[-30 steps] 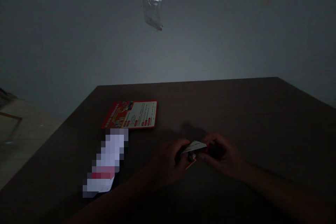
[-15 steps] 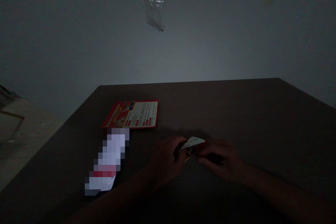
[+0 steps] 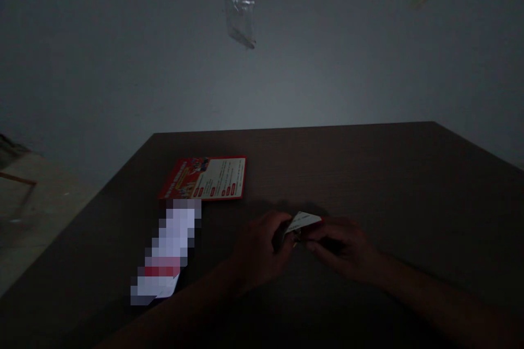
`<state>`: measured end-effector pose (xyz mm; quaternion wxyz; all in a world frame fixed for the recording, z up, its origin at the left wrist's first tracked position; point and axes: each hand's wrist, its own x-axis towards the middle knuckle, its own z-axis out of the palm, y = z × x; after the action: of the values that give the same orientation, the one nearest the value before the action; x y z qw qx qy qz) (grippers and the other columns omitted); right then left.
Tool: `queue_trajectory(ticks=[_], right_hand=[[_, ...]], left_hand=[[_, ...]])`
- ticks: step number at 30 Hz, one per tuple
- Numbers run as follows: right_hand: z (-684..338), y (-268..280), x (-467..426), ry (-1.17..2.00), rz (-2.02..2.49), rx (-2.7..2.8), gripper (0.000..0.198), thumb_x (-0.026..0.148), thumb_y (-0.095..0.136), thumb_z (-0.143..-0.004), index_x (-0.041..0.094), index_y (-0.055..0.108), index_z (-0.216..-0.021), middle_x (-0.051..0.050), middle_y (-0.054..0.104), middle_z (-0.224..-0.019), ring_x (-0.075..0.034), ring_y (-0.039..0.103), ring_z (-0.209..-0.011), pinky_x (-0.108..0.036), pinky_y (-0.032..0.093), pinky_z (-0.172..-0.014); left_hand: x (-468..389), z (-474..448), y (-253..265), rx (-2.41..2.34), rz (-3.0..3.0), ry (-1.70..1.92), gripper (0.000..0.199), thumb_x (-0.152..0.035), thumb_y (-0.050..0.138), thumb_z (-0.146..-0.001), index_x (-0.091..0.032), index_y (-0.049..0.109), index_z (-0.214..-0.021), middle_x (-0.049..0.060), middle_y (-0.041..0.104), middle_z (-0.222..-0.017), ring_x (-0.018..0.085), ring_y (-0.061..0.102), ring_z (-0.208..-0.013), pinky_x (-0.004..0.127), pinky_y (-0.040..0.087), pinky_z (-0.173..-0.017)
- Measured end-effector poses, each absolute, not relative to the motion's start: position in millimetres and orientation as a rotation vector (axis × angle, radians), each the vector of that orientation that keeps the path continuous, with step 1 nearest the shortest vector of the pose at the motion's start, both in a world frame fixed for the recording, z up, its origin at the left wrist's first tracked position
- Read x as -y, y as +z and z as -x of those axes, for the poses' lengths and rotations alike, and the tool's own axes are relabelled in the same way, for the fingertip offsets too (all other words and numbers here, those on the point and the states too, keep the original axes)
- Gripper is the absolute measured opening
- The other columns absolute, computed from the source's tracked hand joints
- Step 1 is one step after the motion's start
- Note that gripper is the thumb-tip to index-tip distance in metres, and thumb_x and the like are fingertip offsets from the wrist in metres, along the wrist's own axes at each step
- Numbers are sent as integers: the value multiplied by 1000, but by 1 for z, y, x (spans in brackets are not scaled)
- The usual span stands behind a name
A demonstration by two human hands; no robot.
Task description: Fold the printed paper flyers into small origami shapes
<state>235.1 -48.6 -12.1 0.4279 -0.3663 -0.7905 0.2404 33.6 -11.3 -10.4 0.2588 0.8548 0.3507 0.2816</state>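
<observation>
Between my two hands, just above the dark table, is a small folded piece of printed paper [image 3: 305, 220]. Its upper face is pale with small print, and a red edge shows at its right end. My left hand [image 3: 266, 245] has its fingers and thumb closed round the left side of the paper. From the right, my right hand [image 3: 344, 242] pinches the paper's other end with thumb and fingers. The lower folds are mostly hidden by the fingers and the dim light.
A red and white printed leaflet [image 3: 223, 180] lies on the dark wooden table [image 3: 327, 163], left of my hands. Nearer to me, by my left forearm, is a bright pixelated slab [image 3: 172, 240]. A grey wall [image 3: 286, 76] with taped plastic [image 3: 240, 8] stands behind.
The folded paper has turned slightly between my fingers, and its pale top looks a little wider. Both hands stay almost in place.
</observation>
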Motion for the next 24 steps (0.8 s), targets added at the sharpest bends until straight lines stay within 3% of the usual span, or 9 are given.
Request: queue_trajectory(ticks=[11,18,24], right_hand=[[-237,-15,47,622,904,1977,8,14,58,-83,19,64,-86,-3,70,-75,-13,64,-66,-24,49,-60],[-236,-14,48,617,893,1982,13,13,58,-83,19,64,-93,-6,70,-81,-16,65,-74,-27,51,-66],[-236,-17,46,615,930,1961,15,11,58,-84,18,64,-96,-6,69,-82,-14,63,-71,-26,49,-63]], left_hand=[[10,-32,-12,-891,-2302,689,31,-21,57,-80,-16,52,-111,6,64,-92,16,59,-75,25,45,-60],[10,-32,-12,-866,-2326,765,29,-22,56,-81,-16,53,-109,5,65,-88,16,60,-72,28,47,-63],[12,-31,-14,-874,-2292,739,41,-24,53,-83,-15,48,-123,9,66,-103,19,63,-85,31,50,-73]])
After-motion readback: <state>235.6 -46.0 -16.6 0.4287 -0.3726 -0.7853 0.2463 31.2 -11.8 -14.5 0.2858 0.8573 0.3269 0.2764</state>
